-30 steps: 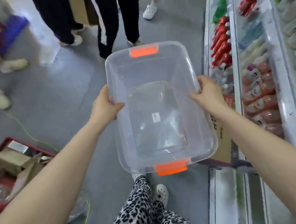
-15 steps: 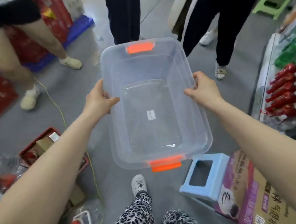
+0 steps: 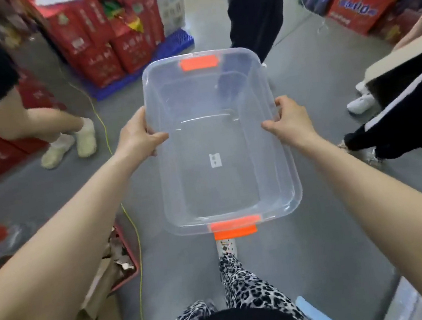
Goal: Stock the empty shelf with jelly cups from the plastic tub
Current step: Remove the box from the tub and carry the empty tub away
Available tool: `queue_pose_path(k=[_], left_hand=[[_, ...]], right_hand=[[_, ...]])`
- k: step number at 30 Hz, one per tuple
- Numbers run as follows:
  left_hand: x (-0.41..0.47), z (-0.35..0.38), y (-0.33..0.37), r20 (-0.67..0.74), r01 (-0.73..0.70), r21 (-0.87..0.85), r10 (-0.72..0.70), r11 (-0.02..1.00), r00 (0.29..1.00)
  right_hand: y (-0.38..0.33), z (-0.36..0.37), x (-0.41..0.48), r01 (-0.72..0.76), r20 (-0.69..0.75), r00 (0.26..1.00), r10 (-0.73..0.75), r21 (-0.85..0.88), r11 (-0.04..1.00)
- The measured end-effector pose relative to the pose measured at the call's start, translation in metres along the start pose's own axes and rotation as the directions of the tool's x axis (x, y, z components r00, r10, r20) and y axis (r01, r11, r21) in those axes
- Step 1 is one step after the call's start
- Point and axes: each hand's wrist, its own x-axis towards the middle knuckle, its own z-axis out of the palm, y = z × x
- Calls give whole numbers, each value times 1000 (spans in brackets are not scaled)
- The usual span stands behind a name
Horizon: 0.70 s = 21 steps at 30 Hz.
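Observation:
I hold a clear plastic tub [image 3: 284,177] with orange latches at both ends out in front of me, above the grey floor. Nothing lies inside it but a small white sticker on its bottom. My left hand [image 3: 138,137] grips the tub's left rim with the thumb inside. My right hand [image 3: 289,120] grips the right rim the same way. No jelly cups and no shelf are in view.
Several people's legs stand around: at the left [image 3: 47,125], straight ahead [image 3: 254,11] and at the right [image 3: 397,113]. Stacked red cartons on a blue pallet [image 3: 108,39] stand ahead on the left. A red crate with cardboard [image 3: 119,263] and a yellow cable lie at lower left.
My view has swung left, away from the shelves of bottles, which have left the frame. Both hands have kept their grip on the tub.

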Motion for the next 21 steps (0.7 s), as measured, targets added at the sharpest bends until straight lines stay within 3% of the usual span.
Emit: queue_pose_path(k=[10,21], left_hand=[[201,-59,0,-127,120,-79,-129,990,983],[483,-112,25,-86,133,17,-131,991,988]], right_hand=[[-111,50,249,153,117,982,-147,-35,988],[-206,83,494,38,107,994,-34,-38,999]])
